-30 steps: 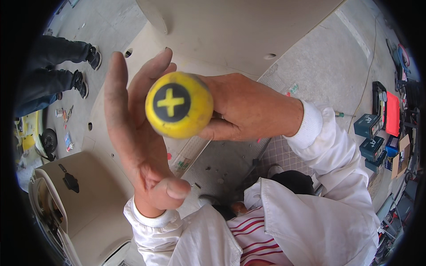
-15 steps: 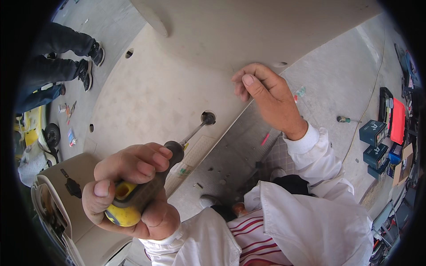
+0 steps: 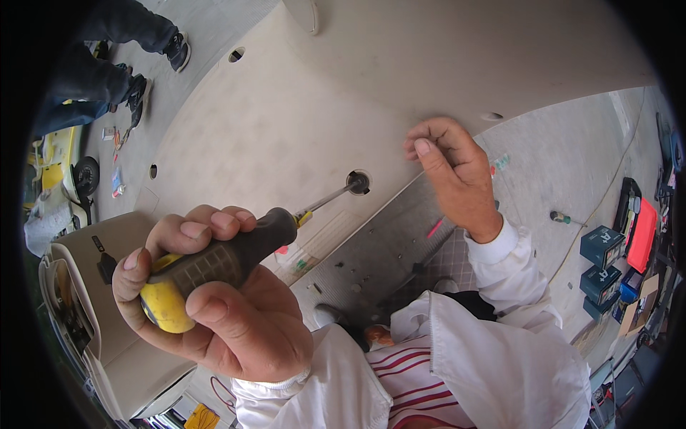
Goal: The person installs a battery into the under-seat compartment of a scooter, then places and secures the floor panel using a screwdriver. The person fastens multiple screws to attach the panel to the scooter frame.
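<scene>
My left hand (image 3: pixel 214 307) grips a screwdriver (image 3: pixel 229 261) with a black and yellow handle. Its metal shaft runs up and to the right, and the tip sits in a round recessed hole (image 3: pixel 357 182) in a large curved beige panel (image 3: pixel 286 121). My right hand (image 3: pixel 450 171) rests against the panel's lower edge to the right of the hole, fingers curled; whether it pinches anything small I cannot tell. White sleeves cover both forearms.
Another person's dark legs and shoes (image 3: pixel 107 64) stand at the upper left. A beige housing (image 3: pixel 86 300) lies at the lower left. Blue boxes (image 3: pixel 600 247), a red case (image 3: pixel 643 232) and a loose tool (image 3: pixel 561 217) lie on the concrete at right. More holes dot the panel.
A second ago both hands held the screwdriver up near the camera, butt end toward me. The left hand then took the handle, put the tip in the hole, and the right hand went to the panel edge.
</scene>
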A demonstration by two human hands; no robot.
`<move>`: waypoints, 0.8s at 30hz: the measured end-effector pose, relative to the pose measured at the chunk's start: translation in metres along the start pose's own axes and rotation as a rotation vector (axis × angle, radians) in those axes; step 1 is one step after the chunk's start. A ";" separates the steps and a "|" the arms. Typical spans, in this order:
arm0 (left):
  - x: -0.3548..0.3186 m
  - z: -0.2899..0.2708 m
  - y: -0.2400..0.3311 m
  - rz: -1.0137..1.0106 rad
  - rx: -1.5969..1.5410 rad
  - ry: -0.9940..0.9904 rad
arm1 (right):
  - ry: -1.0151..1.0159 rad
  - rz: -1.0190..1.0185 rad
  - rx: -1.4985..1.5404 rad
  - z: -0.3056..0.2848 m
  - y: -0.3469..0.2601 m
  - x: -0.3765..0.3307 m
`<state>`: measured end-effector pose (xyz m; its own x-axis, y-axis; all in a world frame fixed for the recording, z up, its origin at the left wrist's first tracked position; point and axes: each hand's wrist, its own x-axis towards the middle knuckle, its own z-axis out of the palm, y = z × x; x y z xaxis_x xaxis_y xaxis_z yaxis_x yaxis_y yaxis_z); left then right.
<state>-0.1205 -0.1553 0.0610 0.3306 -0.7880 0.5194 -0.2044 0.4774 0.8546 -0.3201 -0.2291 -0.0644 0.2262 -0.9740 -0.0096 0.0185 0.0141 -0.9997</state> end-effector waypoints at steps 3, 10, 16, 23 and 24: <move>-0.005 0.005 0.004 0.029 0.091 0.023 | -0.019 -0.020 -0.003 -0.001 0.001 -0.001; 0.011 0.006 -0.003 -0.006 0.071 -0.128 | 0.048 -0.052 -0.016 0.003 0.011 -0.002; 0.036 0.001 -0.011 -0.057 -0.041 -0.418 | -0.049 -0.310 -0.153 0.002 -0.049 0.006; 0.050 0.002 -0.009 -0.367 -0.299 -0.632 | -0.462 -0.947 -0.707 0.003 -0.167 0.030; 0.051 0.002 -0.010 -0.408 -0.320 -0.616 | -0.523 -0.927 -0.811 0.007 -0.177 0.031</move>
<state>-0.1038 -0.2011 0.0786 -0.2645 -0.9525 0.1509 0.1270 0.1207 0.9845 -0.3095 -0.2605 0.1125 0.7920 -0.3479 0.5017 -0.1715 -0.9155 -0.3640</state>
